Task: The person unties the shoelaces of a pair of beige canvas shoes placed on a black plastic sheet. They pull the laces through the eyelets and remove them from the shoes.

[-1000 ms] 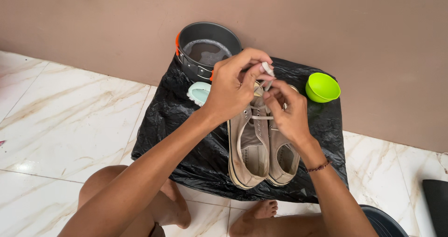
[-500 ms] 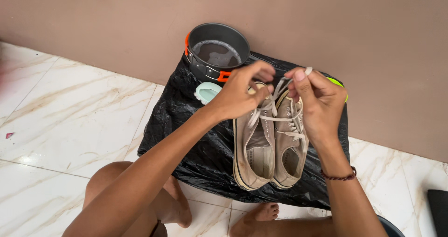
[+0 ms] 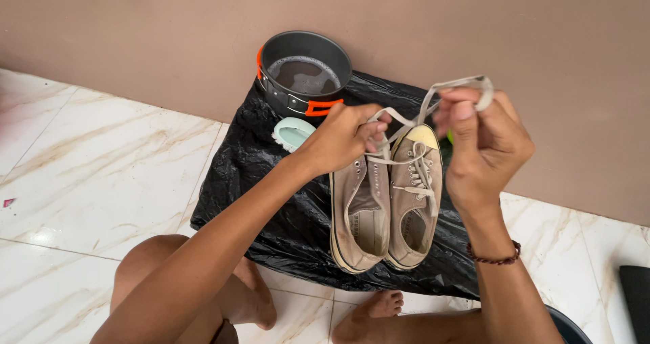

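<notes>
- Head view: a black plastic sheet [image 3: 271, 181] is spread on the pale marble floor [image 3: 101, 181], its far edge laid against the brown wall [image 3: 169, 32].
- Two worn beige sneakers [image 3: 386, 208] are set side by side near the middle of the sheet, toes turned to the wall and heels toward the near edge; they are touching along their inner sides.
- The left shoe [image 3: 360, 215] is seen with most of its eyelets bare, while the right shoe [image 3: 414, 202] is laced along its front.
- A pale shoelace [image 3: 433, 100] is drawn up from the toe end of the left shoe and held taut between both hands, above the shoes.
- The left hand [image 3: 342, 137] is closed over the toe of the left shoe, with the lace pinched between thumb and fingertips.
- The right hand [image 3: 484, 147] is raised above the right shoe, and the free end of the lace is pinched between its thumb and forefinger, with a loop carried over the fingers.
- A bead bracelet [image 3: 494, 256] is worn on the right wrist.
- A dark metal pot [image 3: 305, 73] with orange handles is stood at the far left corner of the sheet, filled with murky water.
- A light green brush [image 3: 292, 133] is laid just in front of the pot, beside the left hand.
- Bare legs and a foot [image 3: 369, 310] are seen at the near edge of the sheet.
</notes>
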